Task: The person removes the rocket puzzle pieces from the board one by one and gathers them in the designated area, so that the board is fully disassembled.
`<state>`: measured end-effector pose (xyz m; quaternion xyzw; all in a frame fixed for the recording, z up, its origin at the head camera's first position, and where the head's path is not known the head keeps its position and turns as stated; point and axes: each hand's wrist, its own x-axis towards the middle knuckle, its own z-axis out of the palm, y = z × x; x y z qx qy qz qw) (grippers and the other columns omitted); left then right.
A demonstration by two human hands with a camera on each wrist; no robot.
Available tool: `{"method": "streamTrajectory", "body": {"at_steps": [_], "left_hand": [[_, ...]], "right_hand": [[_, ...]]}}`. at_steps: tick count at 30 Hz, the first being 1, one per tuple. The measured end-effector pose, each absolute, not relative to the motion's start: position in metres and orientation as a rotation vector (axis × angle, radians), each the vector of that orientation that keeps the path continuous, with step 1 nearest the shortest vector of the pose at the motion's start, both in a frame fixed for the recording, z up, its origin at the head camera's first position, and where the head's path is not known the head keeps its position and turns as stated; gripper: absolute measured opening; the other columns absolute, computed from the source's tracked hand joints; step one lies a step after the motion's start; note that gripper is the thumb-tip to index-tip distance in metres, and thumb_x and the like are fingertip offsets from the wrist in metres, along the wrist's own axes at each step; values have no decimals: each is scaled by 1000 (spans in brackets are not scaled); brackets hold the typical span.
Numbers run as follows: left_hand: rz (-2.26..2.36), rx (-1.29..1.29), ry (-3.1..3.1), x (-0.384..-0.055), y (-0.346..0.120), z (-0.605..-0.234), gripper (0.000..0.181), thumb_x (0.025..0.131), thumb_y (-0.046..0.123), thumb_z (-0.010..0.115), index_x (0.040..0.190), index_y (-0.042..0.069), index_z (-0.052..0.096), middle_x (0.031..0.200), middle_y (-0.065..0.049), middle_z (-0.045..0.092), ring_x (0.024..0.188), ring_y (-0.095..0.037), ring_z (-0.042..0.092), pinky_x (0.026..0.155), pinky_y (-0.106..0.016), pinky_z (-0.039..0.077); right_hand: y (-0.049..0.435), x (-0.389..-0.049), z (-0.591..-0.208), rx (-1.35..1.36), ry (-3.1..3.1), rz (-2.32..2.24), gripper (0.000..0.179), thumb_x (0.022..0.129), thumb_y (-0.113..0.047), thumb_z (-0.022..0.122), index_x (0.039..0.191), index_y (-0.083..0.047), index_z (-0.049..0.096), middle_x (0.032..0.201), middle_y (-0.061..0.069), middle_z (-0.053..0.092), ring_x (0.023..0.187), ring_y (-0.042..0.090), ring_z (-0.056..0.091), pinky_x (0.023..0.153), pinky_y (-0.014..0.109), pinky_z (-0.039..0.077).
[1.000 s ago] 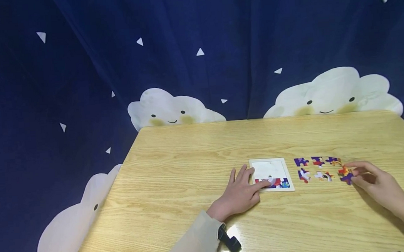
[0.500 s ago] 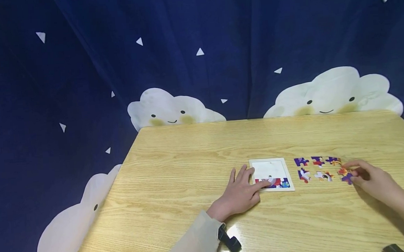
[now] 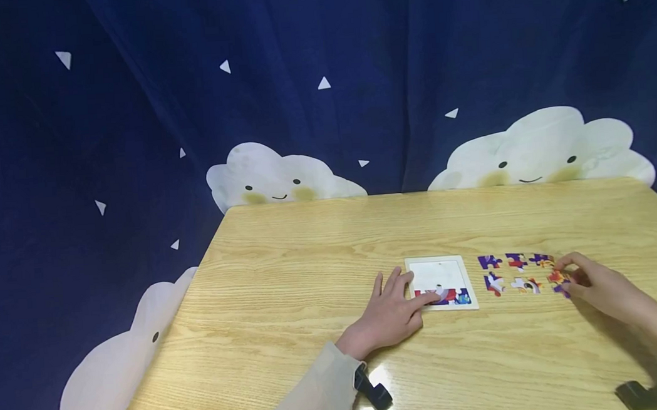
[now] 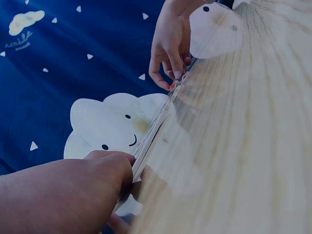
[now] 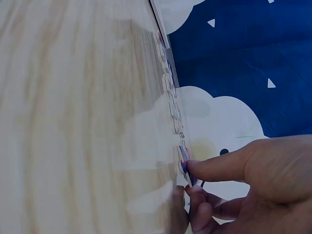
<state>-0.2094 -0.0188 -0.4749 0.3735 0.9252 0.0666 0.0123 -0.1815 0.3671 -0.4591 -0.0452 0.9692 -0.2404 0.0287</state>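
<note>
A small white puzzle tray (image 3: pixel 437 273) lies on the table, a strip of colourful pieces along its near edge. My left hand (image 3: pixel 389 317) rests on its left side, fingers spread, the index finger touching the fitted pieces (image 3: pixel 458 296). To the right, my right hand (image 3: pixel 610 291) pinches a purple, red and orange puzzle piece (image 3: pixel 560 278) between thumb and fingers. In the right wrist view this piece (image 5: pixel 184 161) stands tilted at the thumb tip. The left wrist view shows my left hand (image 4: pixel 83 190) at the tray's edge, its fingertips mostly hidden.
Several loose jigsaw pieces (image 3: pixel 494 284) lie in two rows between the tray and my right hand. The wooden table (image 3: pixel 288 283) ends at a dark blue curtain (image 3: pixel 297 56) with white clouds. Black straps (image 3: pixel 372 390) circle both wrists.
My right hand has shifted slightly left and its fingers have drawn in closer on the puzzle piece, covering more of it. My left hand stays on the tray.
</note>
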Motion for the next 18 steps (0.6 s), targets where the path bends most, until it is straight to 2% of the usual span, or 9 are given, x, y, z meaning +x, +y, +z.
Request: {"method": "streamTrajectory", "body": {"at_steps": [3,12,14,18], "left_hand": [[212,1158,2881,-210,-19,-474,48,102,30,33,144,50,39,159,-8,29,153,-34,17,120,-60,20],[212,1149,2890,-210,-19,-474,48,101,29,33,143,51,40,159,-8,29,153,-33,17,120,-60,19],[219,1148,2888,-210,-19,-474,47,101,29,33,143,51,40,159,-7,29,153,-33,16,120,-60,19],[218,1150,2885,-209,-19,-474,47,101,29,34,142,52,40,159,-7,29,153,-33,17,120,-60,19]], "right_hand": [[366,-184,-458,-149,2994,-718,28,91,2,59,115,0,46,79,8,54,71,17,44,61,31,34],[366,-183,-460,-159,3047,-690,29,90,-2,65,114,2,50,81,12,47,77,22,40,61,29,31],[366,-181,-461,-146,3069,-717,29,90,-4,66,113,3,50,81,13,47,77,22,40,61,29,31],[363,-174,-463,-71,3104,-854,35,93,-14,66,113,8,49,82,9,47,71,9,40,57,25,32]]}}
